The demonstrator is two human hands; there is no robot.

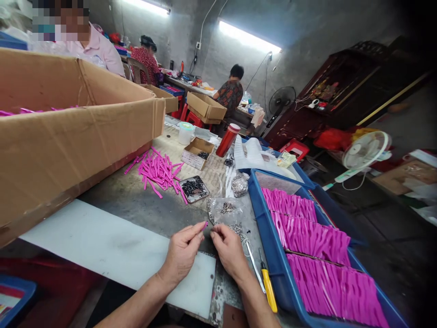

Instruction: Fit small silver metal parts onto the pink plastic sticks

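Note:
Over the front of the workbench, my left hand (182, 253) pinches a magenta plastic piece (205, 225), only its tip showing past the fingers. Close beside it, my right hand (227, 248) has thumb and forefinger pressed together; whatever they hold is too small or hidden to name. Beyond the hands lies a clear plastic bag (227, 208) of small metal parts. A small tray (194, 189) of black parts sits further left, touching a loose pile of magenta pieces (159, 171).
A large cardboard box (85, 141) stands at left. A blue crate (273, 269) with rows of magenta pieces is at right, beside a yellow screwdriver (269, 289). A white board (119, 246) lies in front. Behind are a red flask (227, 140) and several people seated.

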